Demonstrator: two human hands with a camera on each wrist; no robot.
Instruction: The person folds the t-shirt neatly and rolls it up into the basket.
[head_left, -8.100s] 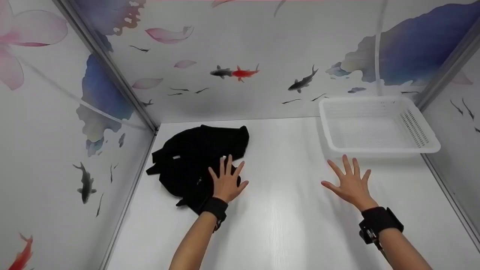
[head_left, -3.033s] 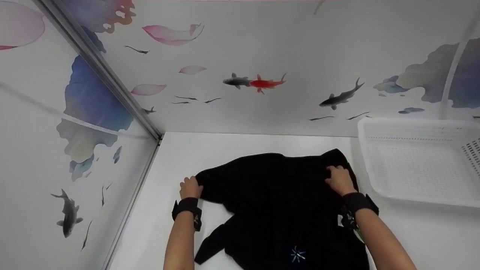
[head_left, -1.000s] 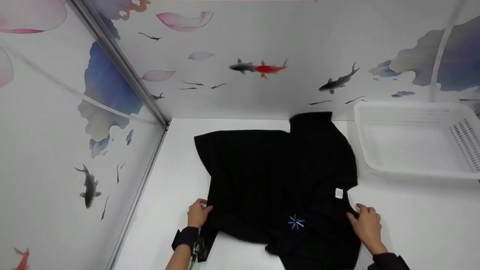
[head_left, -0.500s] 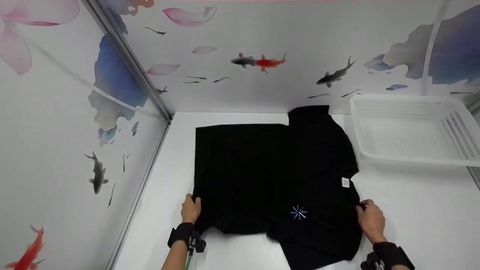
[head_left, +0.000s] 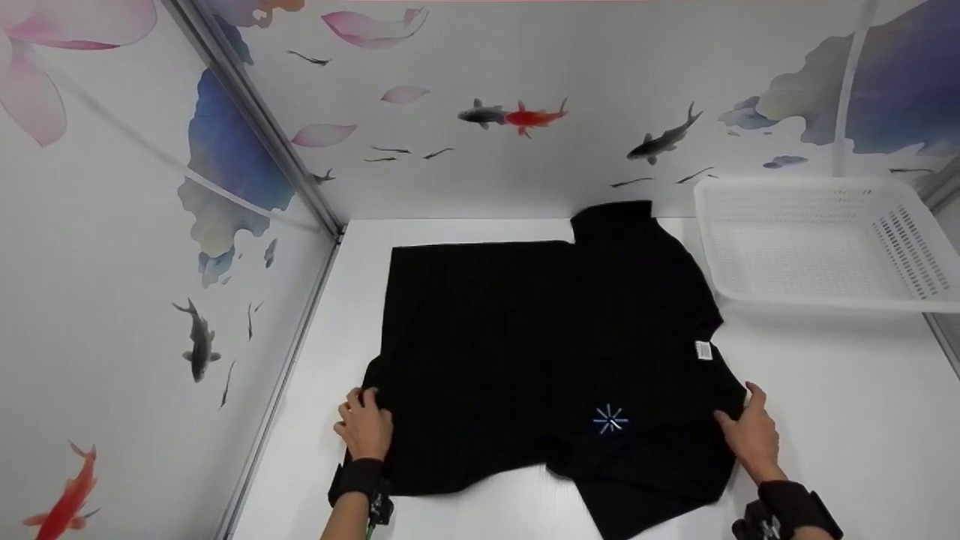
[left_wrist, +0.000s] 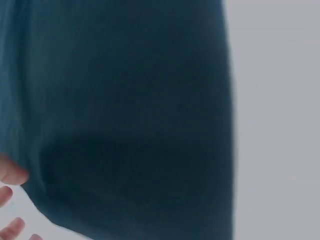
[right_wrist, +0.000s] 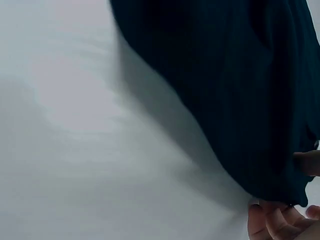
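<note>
A black short-sleeved T-shirt [head_left: 495,345] lies spread sideways on the white table, hem to the left and neckline to the right. A white label [head_left: 703,350] shows at the neck, and a blue starburst print [head_left: 610,419] marks the chest. My left hand [head_left: 365,427] holds the near corner of the hem; in the left wrist view its thumb [left_wrist: 12,171] meets the cloth's edge. At the shoulder beside the neckline, my right hand [head_left: 752,433] pinches the fabric, the thumb above and the fingers [right_wrist: 275,220] below. The near sleeve [head_left: 637,499] lies toward me, slightly wrinkled.
A white perforated plastic basket [head_left: 795,244] stands at the back right, close to the shirt's far shoulder. Printed panels [head_left: 517,52] wall the table [head_left: 862,390] at the back and sides. The far sleeve [head_left: 615,221] reaches near the back wall.
The shirt has gone from a crumpled heap at the left to lying spread out. Over the last second, the left hand drew the hem corner left and nearer, while the right hand shifted slightly right.
</note>
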